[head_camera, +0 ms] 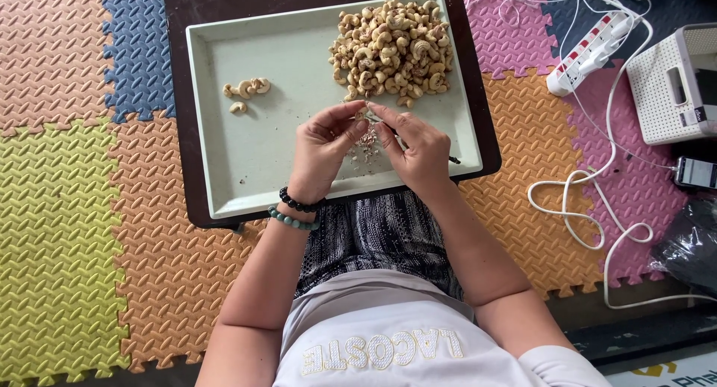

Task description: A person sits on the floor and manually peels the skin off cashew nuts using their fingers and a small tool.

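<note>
1. While the person sits on the foam floor mats (67, 208), a dark low tabletop (179, 96) stands over the lap, seemingly to bring the work within easy reach.
2. On it lies a pale tray (246, 155), probably to catch the scraps.
3. A big heap of cashews (392, 47) fills its far right corner; a few cashews (246, 88) lie apart at far left, likely sorted out.
4. The left hand (321, 148) and right hand (418, 152) meet over the tray's middle, fingertips pinched shut on one nut (364, 114), mostly hidden.
5. A thin dark tool tip (453, 160) pokes out beyond the right hand; its kind is unclear.
6. Bits of skin (366, 152) lie beneath.
</note>
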